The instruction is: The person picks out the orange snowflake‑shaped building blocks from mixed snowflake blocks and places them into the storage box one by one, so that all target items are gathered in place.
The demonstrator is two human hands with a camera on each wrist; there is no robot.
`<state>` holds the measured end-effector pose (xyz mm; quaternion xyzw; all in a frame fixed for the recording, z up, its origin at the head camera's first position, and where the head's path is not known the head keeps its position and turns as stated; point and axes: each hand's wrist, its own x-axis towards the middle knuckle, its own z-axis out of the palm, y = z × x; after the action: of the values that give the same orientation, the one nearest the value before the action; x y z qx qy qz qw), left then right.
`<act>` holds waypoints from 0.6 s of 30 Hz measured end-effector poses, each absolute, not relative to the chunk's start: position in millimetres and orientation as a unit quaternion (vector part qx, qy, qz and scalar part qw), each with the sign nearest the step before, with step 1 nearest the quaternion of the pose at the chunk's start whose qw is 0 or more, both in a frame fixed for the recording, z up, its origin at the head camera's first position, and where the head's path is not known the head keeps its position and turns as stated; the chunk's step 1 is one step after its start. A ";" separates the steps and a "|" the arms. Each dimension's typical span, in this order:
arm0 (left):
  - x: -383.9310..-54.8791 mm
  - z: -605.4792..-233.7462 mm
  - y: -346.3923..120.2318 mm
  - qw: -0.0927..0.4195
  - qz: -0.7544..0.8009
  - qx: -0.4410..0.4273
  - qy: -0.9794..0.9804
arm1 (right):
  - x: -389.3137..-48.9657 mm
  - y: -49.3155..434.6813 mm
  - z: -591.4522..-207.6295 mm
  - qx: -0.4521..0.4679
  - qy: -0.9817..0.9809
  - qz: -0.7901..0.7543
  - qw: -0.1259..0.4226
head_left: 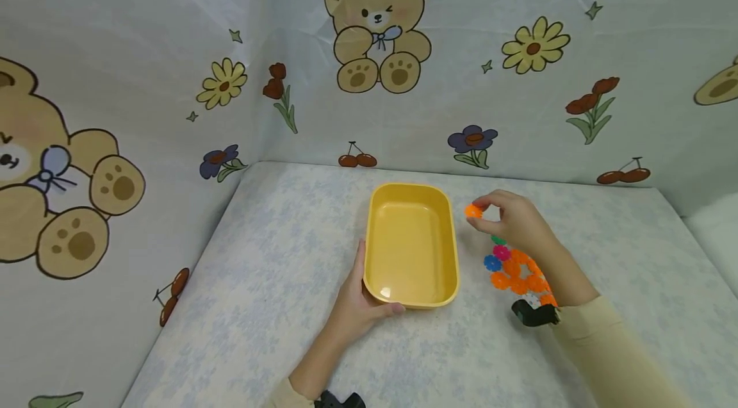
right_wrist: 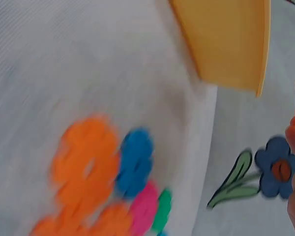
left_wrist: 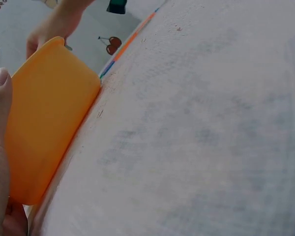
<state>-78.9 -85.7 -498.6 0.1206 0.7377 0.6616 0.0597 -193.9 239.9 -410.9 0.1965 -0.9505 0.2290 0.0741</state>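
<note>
A yellow plastic tray (head_left: 410, 241) lies on the table with its inside bare. My left hand (head_left: 352, 305) grips its near left corner, thumb along the front wall and fingers along the left side. In the left wrist view the outer wall of the tray (left_wrist: 51, 123) shows beside my thumb. Just right of the tray, my right hand (head_left: 513, 222) pinches an orange flower-shaped plastic piece (head_left: 473, 211) between thumb and fingertips, held up above the table. Below that hand lie several more orange pieces (head_left: 512, 267), partly hidden by the forearm.
Among the orange pieces are a blue piece (head_left: 492, 262), a pink piece (head_left: 501, 252), a green piece (head_left: 498, 240) and a white piece (head_left: 532, 300). The pale mottled table (head_left: 277, 254) meets a cloth backdrop (head_left: 300, 24) with bears and flowers at its back and left.
</note>
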 end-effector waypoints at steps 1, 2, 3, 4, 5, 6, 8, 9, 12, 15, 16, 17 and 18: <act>-78.8 -498.4 -85.7 0.059 0.658 0.120 0.741 | -197.5 231.9 -409.2 0.205 -0.948 0.231 0.073; -78.7 -498.6 -85.7 0.058 0.655 0.119 0.744 | -200.9 223.9 -407.6 0.211 -0.946 0.234 0.070; -78.7 -498.8 -85.7 0.055 0.650 0.120 0.749 | -204.1 216.1 -406.0 0.218 -0.944 0.237 0.066; -78.6 -499.0 -85.7 0.053 0.645 0.118 0.753 | -207.1 208.5 -404.8 0.225 -0.942 0.239 0.063; -78.4 -499.0 -85.5 0.052 0.644 0.117 0.754 | -209.8 200.9 -404.0 0.230 -0.941 0.240 0.055; -78.2 -499.0 -85.4 0.052 0.642 0.117 0.756 | -212.3 193.5 -403.5 0.236 -0.940 0.241 0.049; -78.2 -498.9 -85.2 0.051 0.638 0.115 0.760 | -217.2 178.7 -402.9 0.244 -0.939 0.241 0.034; -78.2 -498.8 -85.1 0.051 0.636 0.114 0.761 | -219.6 171.9 -403.2 0.249 -0.938 0.239 0.025; -77.9 -498.2 -84.7 0.056 0.633 0.108 0.764 | -226.3 153.2 -405.6 0.261 -0.939 0.224 0.008; -78.0 -498.2 -84.5 0.062 0.636 0.100 0.763 | -232.3 137.6 -408.5 0.270 -0.941 0.203 -0.003; -77.9 -498.0 -84.4 0.063 0.637 0.098 0.762 | -234.3 133.2 -409.9 0.272 -0.942 0.195 -0.008; -77.9 -497.9 -84.4 0.063 0.638 0.096 0.762 | -236.2 129.2 -411.4 0.271 -0.944 0.189 -0.014; -78.1 -497.7 -84.4 0.063 0.639 0.096 0.761 | -237.8 125.6 -413.1 0.269 -0.945 0.182 -0.019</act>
<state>-78.1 -84.4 -497.7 0.0960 0.7610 0.6386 0.0628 -237.8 125.6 -413.1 0.2695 -0.9455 0.1819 -0.0193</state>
